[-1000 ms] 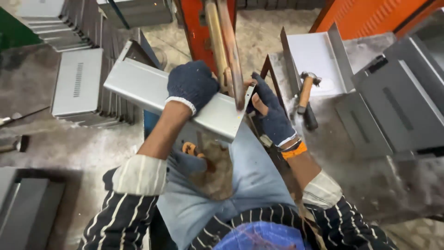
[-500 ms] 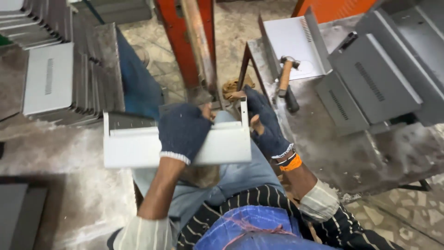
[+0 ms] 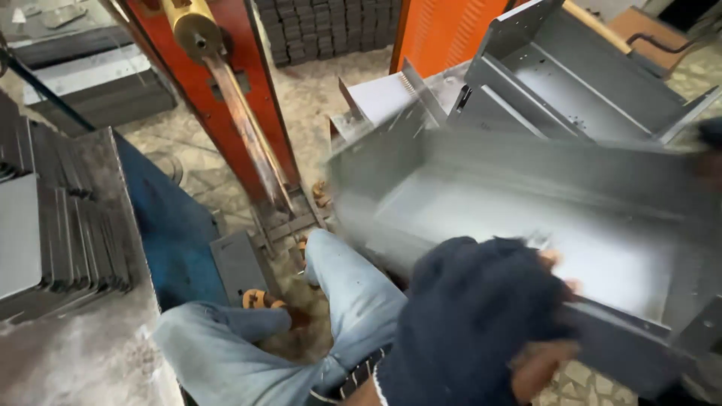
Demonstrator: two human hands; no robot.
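The left hand (image 3: 481, 323), in a dark fingerless glove, grips the near edge of a grey folded sheet-metal tray (image 3: 526, 225), which is blurred and tilted at the right; the right hand is not in view, so its state cannot be told. The step looks like carrying the tray over, and setting it down would need room among the finished trays (image 3: 571, 83) stacked far right. The red machine frame (image 3: 226, 90) and brass rod (image 3: 241, 128) stand left, flat plates (image 3: 53, 240) beyond.

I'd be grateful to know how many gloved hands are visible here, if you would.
1 for certain: a dark-gloved hand at lower centre, gripping the near edge of the grey metal tray. A dark blur at the right edge may be the other hand; it is too cut off to tell.
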